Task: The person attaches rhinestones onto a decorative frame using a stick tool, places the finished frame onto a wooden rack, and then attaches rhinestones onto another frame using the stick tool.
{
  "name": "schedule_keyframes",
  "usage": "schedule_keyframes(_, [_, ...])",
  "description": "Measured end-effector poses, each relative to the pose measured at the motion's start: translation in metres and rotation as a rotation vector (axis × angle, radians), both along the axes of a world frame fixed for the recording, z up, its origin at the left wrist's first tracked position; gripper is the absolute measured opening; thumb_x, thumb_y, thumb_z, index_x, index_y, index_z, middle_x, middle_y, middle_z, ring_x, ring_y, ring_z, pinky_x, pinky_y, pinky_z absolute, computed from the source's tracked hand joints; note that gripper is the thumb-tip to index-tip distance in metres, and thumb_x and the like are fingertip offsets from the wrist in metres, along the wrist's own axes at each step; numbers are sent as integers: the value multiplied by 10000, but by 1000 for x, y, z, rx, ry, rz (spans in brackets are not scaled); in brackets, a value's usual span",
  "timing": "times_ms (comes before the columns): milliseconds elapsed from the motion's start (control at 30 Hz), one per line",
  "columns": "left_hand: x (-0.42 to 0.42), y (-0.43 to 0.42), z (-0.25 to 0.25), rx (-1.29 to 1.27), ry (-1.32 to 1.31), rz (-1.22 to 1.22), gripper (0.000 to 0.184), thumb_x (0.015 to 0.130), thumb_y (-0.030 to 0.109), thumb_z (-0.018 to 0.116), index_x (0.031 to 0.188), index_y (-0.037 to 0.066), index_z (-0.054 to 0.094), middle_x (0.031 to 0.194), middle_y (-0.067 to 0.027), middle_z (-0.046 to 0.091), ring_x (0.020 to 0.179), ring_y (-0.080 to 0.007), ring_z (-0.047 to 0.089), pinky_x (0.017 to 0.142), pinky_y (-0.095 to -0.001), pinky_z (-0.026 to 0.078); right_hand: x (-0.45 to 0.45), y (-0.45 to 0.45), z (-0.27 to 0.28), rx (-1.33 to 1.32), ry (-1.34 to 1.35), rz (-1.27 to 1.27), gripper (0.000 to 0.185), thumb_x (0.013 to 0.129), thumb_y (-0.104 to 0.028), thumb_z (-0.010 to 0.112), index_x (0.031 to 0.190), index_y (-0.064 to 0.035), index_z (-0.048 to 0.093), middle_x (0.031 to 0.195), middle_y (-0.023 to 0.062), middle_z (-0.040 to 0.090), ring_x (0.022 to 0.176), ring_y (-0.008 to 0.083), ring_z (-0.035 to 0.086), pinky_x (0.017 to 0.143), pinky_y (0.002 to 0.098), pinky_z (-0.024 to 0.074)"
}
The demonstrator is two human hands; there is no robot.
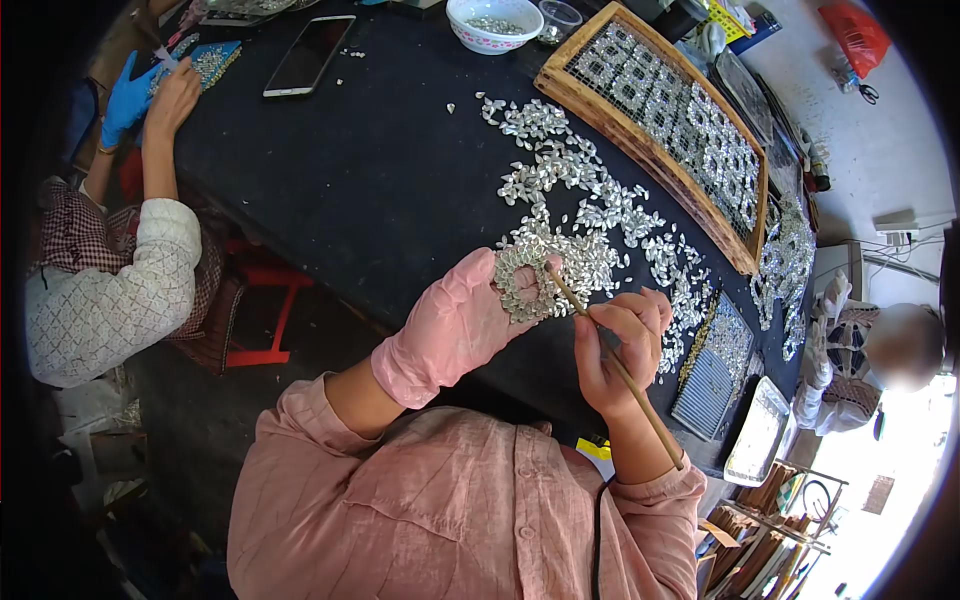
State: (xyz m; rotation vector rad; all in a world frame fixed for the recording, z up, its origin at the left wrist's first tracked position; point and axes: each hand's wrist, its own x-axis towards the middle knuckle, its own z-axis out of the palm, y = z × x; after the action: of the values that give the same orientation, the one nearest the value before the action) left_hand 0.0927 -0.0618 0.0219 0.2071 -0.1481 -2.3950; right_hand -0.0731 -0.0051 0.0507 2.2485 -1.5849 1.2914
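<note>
My left hand (455,325), in a pink glove, holds a round, ring-shaped ornament (507,283) covered in clear stones, with an opening in its middle. My right hand (625,345) is bare and pinches a thin wooden stick (640,398). The stick's dark tip touches or is very near the ornament's upper right edge. Behind both hands, many loose teardrop-shaped stones (585,185) lie spread over the black table (370,180). Part of the ornament's lower edge is hidden by the glove.
A wood-framed tray (650,150) of stone rings stands at the back right. Near it are a white bowl (493,42) and a ridged grey tray (703,390). A phone (310,56) lies at the back left. A co-worker's gloved hand (125,100) and bare hand are at the far left.
</note>
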Motion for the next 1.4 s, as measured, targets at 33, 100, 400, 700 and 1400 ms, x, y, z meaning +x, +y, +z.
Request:
schedule_keyframes(33, [0, 0, 0, -1, 0, 0, 575, 906, 351, 373, 1284, -74, 288, 1297, -183, 387, 1203, -269, 382, 1019, -381, 299, 0, 0, 0, 0, -4, 2, 297, 610, 12, 684, 852, -96, 550, 719, -13, 564, 672, 148, 513, 799, 376, 311])
schedule_keyframes(100, [0, 0, 0, -6, 10, 0, 575, 907, 349, 372, 1284, -76, 286, 1297, -184, 386, 1203, -269, 383, 1018, -381, 300, 0, 0, 0, 0, -1, 3, 298, 610, 13, 684, 854, -94, 550, 718, -13, 562, 670, 148, 512, 798, 376, 310])
schedule_keyframes(400, [0, -1, 2, 36, 52, -14, 571, 911, 335, 368, 1284, -87, 275, 1296, -195, 380, 1212, -275, 370, 1028, -385, 289, -2, 1, -1, -3, -11, 1, 295, 606, 19, 682, 850, -80, 549, 701, -1, 550, 666, 154, 510, 800, 374, 305])
schedule_keyframes(700, [-1, -1, 3, 17, 61, -16, 568, 907, 323, 375, 1284, -89, 273, 1294, -196, 381, 1218, -278, 359, 1042, -391, 265, -1, -1, -2, -24, -16, 15, 291, 606, 21, 684, 846, -77, 551, 712, -1, 562, 650, 160, 512, 789, 380, 313])
schedule_keyframes(1400, [1, -1, 4, 18, 25, -57, 586, 904, 365, 357, 1277, -82, 288, 1281, -187, 402, 1203, -276, 380, 1044, -392, 256, -7, -2, -3, 23, -123, 73, 278, 627, 28, 661, 859, -77, 549, 707, 25, 549, 654, 164, 500, 772, 366, 318])
